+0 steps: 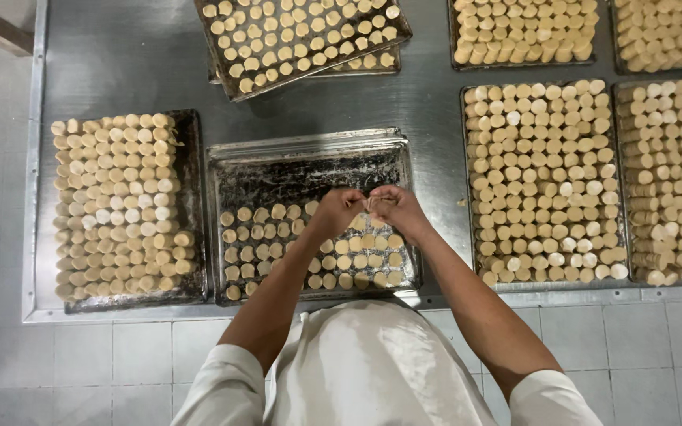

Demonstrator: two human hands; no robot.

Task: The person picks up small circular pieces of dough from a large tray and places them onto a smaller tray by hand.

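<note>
From the head view I look straight down at a steel bench [120, 71] loaded with dark baking trays. My left hand [339, 207] and right hand [395, 207] meet over the middle tray [309, 154], which sits at the near edge of the bench. Both hands are curled, fingertips pinched together and nearly touching each other. Something small and pale seems to be held between them, probably one of the dough pieces, but it is too small for me to be sure which hand has it.

The middle tray is only partly filled: its far half is bare, blackened metal, and the near half carries rows of round, pale dough pieces [278, 237] standing close together. I judge these pieces light, soft and easy to dent, so I would take one by its sides with fingertips only and a gentle pinch, and not press on its flat top.

Toward the left edge of the bench a full tray [191, 197] holds tightly packed rounds. Toward the right edge, two more full trays [467, 181] lie side by side. Along the far edge a tilted tray [309, 71] rests on top of another, and further trays are cut off by the frame. Below the bench is a pale tiled floor [80, 355].
</note>
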